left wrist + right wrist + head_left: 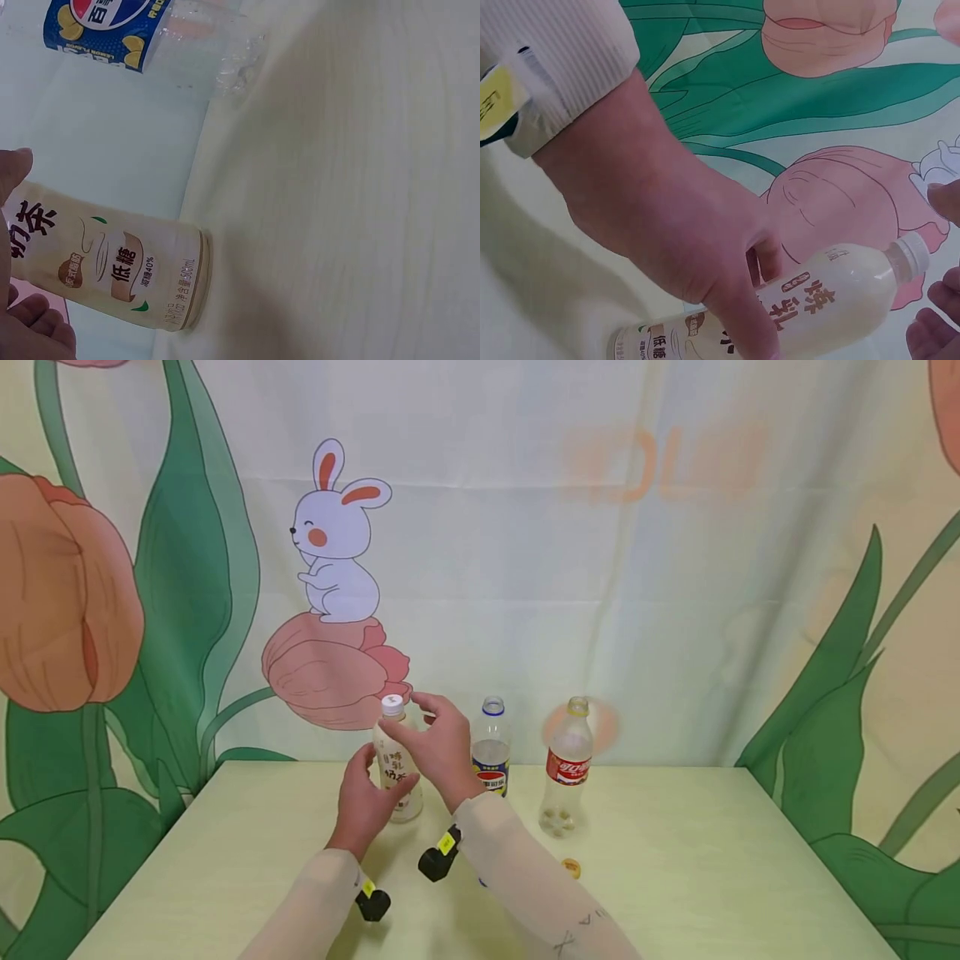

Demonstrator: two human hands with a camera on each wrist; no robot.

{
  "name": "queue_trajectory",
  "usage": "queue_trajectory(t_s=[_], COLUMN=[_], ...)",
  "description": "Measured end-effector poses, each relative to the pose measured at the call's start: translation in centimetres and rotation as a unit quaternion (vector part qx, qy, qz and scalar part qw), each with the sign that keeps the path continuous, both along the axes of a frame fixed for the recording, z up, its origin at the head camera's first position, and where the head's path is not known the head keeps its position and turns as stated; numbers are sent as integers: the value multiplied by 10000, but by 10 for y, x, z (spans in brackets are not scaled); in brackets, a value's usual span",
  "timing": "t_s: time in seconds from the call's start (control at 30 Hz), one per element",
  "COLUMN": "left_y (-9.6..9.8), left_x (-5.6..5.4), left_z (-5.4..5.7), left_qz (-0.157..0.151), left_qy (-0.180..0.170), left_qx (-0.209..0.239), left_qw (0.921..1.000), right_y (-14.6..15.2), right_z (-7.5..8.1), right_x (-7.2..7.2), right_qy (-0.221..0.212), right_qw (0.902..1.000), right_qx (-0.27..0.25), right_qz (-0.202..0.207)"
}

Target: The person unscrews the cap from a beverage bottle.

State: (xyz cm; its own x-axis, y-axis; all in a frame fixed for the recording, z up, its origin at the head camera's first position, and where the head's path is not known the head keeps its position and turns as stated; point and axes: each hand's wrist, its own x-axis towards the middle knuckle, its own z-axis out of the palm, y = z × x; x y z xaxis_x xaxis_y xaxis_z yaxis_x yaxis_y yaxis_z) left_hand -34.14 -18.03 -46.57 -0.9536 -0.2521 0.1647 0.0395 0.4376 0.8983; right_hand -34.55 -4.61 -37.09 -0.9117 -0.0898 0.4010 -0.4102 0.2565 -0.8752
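A cream milk tea bottle (393,768) with a white cap (392,703) stands upright at the back of the table. My left hand (363,802) grips its lower body, thumb across the label; in the right wrist view the left hand (697,240) wraps round the bottle's middle. Up by the neck, my right hand (438,743) has thumb and fingers spread on either side of the cap. A gap shows between the cap (913,253) and those fingers (934,322) in the right wrist view. The bottle's base (196,281) is close over the tabletop.
Right of the hands stand a capless Pepsi bottle (492,752), partly hidden by the right arm, and a capless Coca-Cola bottle (568,768). An orange cap (572,867) lies in front; a blue bit (483,882) shows beside the sleeve. A printed curtain (487,568) hangs behind.
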Motion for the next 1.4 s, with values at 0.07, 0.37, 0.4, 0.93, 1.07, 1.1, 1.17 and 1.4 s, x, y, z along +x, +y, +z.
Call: queue_trajectory(t_s=[0.07, 0.37, 0.4, 0.93, 1.07, 1.1, 1.17, 1.4], left_y=[0, -8, -8, -11, -10, -10, -10, -10], left_x=[-2, -11, -12, -13, -11, -11, -10, -3], left_z=[0, -2, -2, -2, -2, -2, -1, 2], left_qz=[-37, -315, -359, -533, -480, -468, -458, -350], left_qy=[10, -161, -235, -308, -381, -395, -399, -247], left_qx=[56, 282, 309, 424, 458, 476, 497, 378], left_qw=[10000, 9990, 9986, 9972, 9971, 9970, 9969, 9984], right_y=[-4, -16, -16, -21, -21, -21, -21, -18], right_z=[0, 0, 0, 7, 5, 4, 4, 9], right_x=[-4, -17, -18, -21, -22, -22, -22, -18], right_qy=[40, -129, -151, -210, -209, -205, -167, -13], right_qw=[10000, 9996, 9995, 9993, 9994, 9995, 9996, 9999], right_qx=[-20, -206, -209, -284, -222, -197, -192, -168], right_qz=[-39, -162, -168, -136, -158, -161, -152, 9])
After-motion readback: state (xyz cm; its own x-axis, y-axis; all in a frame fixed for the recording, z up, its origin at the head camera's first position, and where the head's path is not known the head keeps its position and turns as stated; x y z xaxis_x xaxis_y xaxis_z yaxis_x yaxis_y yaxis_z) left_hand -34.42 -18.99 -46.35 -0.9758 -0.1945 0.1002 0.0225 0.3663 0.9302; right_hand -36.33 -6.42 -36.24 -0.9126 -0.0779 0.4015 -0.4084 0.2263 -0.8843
